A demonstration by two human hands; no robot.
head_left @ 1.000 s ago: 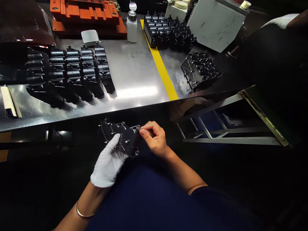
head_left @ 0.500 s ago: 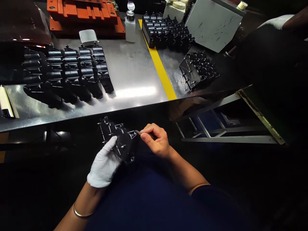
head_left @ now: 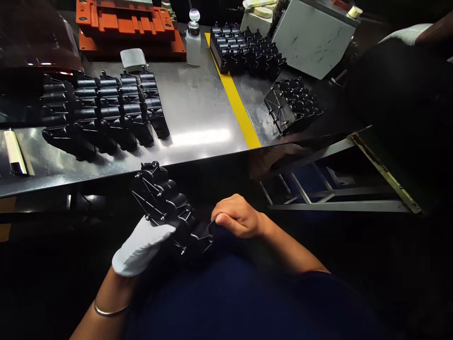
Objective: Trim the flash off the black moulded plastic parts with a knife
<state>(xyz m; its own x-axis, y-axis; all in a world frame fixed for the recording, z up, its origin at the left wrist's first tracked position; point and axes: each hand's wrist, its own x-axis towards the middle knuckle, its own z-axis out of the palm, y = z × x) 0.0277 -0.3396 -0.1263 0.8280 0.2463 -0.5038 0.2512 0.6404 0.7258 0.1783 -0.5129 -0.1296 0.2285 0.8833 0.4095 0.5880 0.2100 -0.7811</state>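
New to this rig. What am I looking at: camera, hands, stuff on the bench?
No machine here: a person is working by hand, and all the pictures come from one camera worn on their head, looking forward and down. The left hand, in a white glove, holds a black moulded plastic part just below the bench edge. The bare right hand is at that part's lower corner; whether it grips anything small, I can't tell. On the steel bench top lie rows of similar black parts, with more beyond a yellow stripe, beside a dispenser bottle.
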